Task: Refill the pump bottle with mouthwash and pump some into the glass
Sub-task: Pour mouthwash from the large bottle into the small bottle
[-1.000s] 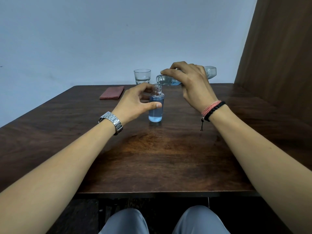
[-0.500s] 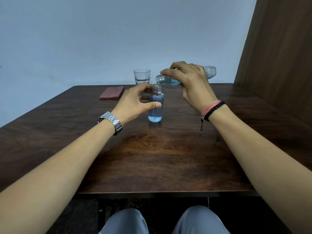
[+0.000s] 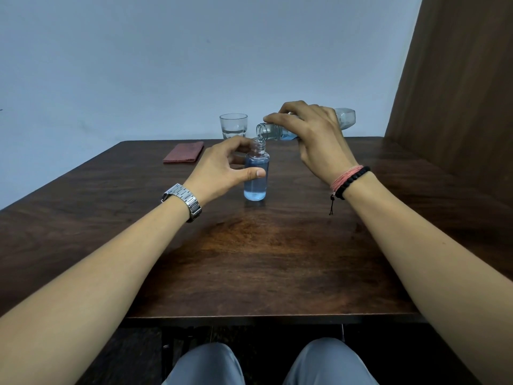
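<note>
Head view: almost nothing differs from half a second ago; both hands keep their places and the blue level in the small bottle looks the same. The left hand (image 3: 222,168) curls around the pump bottle (image 3: 256,176), thumb across its front, steadying it upright on the tabletop (image 3: 249,259), with no pump head on its open neck. The right hand (image 3: 313,134) grips the mouthwash bottle (image 3: 344,119) from above, tipped nearly flat, mouth just over the small neck. One glass (image 3: 233,125) stands at 12 o'clock of the pump bottle, near the far edge. One red wallet (image 3: 183,156) lies at 10 o'clock. Count: two bottles, one glass, one wallet.
</note>
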